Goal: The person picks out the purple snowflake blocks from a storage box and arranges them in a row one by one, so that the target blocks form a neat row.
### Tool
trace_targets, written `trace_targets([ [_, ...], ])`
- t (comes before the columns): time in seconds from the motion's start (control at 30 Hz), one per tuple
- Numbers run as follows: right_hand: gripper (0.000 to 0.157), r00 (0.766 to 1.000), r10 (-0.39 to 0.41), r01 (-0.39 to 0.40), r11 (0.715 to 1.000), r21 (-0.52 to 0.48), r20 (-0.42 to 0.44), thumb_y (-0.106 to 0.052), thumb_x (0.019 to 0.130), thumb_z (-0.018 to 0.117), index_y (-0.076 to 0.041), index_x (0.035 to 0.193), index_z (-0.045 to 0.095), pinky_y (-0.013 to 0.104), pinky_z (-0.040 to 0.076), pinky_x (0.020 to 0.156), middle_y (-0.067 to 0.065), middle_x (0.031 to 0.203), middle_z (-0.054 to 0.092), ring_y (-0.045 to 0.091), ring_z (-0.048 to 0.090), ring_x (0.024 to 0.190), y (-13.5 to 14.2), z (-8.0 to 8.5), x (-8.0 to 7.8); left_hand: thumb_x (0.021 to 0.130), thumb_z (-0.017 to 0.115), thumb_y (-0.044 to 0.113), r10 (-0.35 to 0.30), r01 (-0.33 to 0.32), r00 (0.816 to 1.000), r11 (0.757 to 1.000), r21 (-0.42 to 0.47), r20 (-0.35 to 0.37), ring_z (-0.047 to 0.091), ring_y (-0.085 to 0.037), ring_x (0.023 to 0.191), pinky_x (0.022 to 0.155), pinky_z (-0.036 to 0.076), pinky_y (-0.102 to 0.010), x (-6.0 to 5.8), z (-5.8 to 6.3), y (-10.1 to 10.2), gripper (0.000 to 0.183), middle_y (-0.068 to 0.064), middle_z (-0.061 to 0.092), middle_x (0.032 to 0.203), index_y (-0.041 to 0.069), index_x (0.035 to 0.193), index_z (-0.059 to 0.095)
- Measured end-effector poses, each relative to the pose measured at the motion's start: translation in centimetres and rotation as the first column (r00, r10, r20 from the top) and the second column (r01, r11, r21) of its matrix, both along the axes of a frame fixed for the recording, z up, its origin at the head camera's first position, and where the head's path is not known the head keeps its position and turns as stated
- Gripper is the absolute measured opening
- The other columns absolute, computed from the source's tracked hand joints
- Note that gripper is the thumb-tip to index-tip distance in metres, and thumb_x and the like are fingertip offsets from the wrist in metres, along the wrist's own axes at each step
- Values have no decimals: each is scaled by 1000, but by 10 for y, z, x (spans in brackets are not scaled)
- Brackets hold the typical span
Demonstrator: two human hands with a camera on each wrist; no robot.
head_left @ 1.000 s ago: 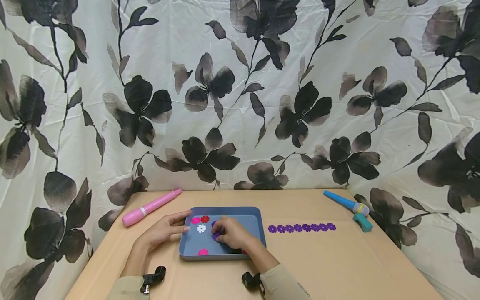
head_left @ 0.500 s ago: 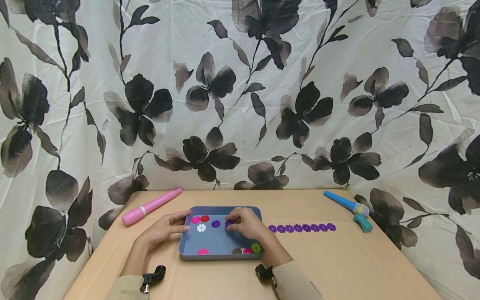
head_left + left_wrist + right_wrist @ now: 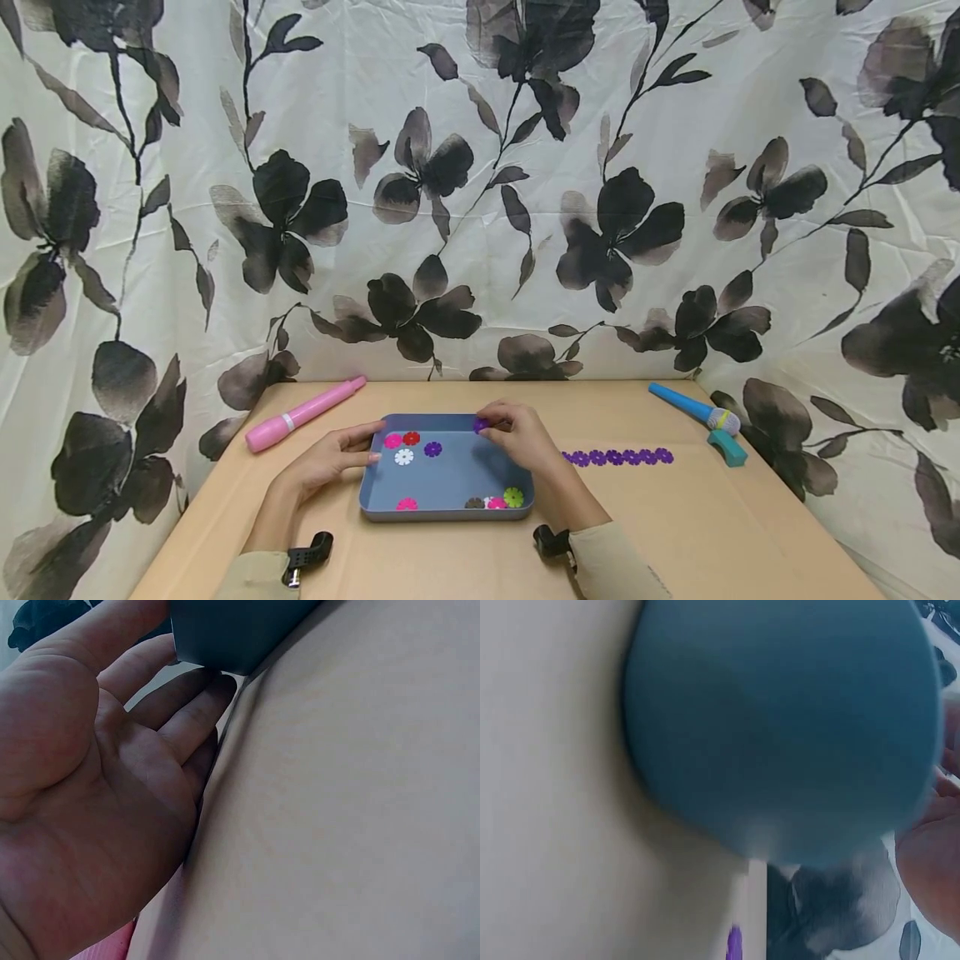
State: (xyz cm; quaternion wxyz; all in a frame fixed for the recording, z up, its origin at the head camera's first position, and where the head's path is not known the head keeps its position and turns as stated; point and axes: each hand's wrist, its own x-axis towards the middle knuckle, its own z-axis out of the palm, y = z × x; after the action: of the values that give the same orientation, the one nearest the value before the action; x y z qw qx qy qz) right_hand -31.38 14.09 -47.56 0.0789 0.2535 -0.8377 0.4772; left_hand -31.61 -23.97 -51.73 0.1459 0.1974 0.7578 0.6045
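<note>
In the head view, my right hand [image 3: 521,437] pinches a purple flower-shaped piece [image 3: 481,426] over the far right part of the blue-grey tray [image 3: 446,515]. My left hand [image 3: 322,462] touches the tray's left side, its thumb and forefinger spread along the rim; the left wrist view shows the other fingers loosely extended beside the tray wall [image 3: 232,634]. Another purple flower piece [image 3: 432,449] lies in the tray near a white one [image 3: 403,457], a red one [image 3: 412,437] and a pink one [image 3: 393,441]. The right wrist view shows mostly the tray's outer wall [image 3: 780,735].
Right of the tray runs a row of purple flower pieces [image 3: 614,457], its left end behind my right hand. A green piece [image 3: 513,497] sits in the tray's near right corner. A pink pen-like tube [image 3: 303,414], a blue toy microphone [image 3: 693,406] and a teal block [image 3: 726,447] lie farther out.
My right hand has picked a purple flower piece from the tray's middle and moved it right and toward the far rim. My left hand stays at the tray's left side.
</note>
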Motion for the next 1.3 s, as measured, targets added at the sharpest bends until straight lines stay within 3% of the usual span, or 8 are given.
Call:
trace_targets([
  [0.23,26,996,-86,86,996,-17,20,-2,90,79,-6,115,78,30,62,90,6,116,73,20,71,102,31,-1,-3,97,74,16,2,-2,1000,1000,-10,-3,29,-43,154,105,42,-9,0,1,0,70,-24,31,167,3,158,42],
  [0.47,27,987,-162,162,987,-8,19,-5,93,77,-8,119,77,27,62,87,6,114,76,20,74,101,79,1,-6,97,75,17,1,-1,1000,1000,-10,-8,30,-43,154,106,43,-10,-1,1,1,71,-24,31,167,2,158,41],
  [0.73,30,964,-255,253,967,39,72,-9,93,78,-12,123,75,24,59,82,6,116,75,21,70,100,117,0,-4,96,76,20,15,-15,1000,1000,-17,-4,30,-43,154,107,44,-12,0,1,0,74,-23,32,167,3,158,42],
  [1.1,31,959,-273,268,961,71,70,-9,92,79,-4,122,75,22,58,81,12,117,74,24,71,101,146,2,-4,95,77,22,12,-12,1000,1000,-18,-5,31,-43,154,107,45,-13,0,1,1,75,-23,32,167,3,158,42],
  [1.3,33,954,-280,273,959,71,111,-8,92,79,-2,124,74,19,57,80,13,118,74,23,70,102,161,3,-2,95,77,22,11,-11,1000,1000,-19,-7,32,-44,153,106,45,-12,1,0,0,75,-23,32,167,3,158,42],
])
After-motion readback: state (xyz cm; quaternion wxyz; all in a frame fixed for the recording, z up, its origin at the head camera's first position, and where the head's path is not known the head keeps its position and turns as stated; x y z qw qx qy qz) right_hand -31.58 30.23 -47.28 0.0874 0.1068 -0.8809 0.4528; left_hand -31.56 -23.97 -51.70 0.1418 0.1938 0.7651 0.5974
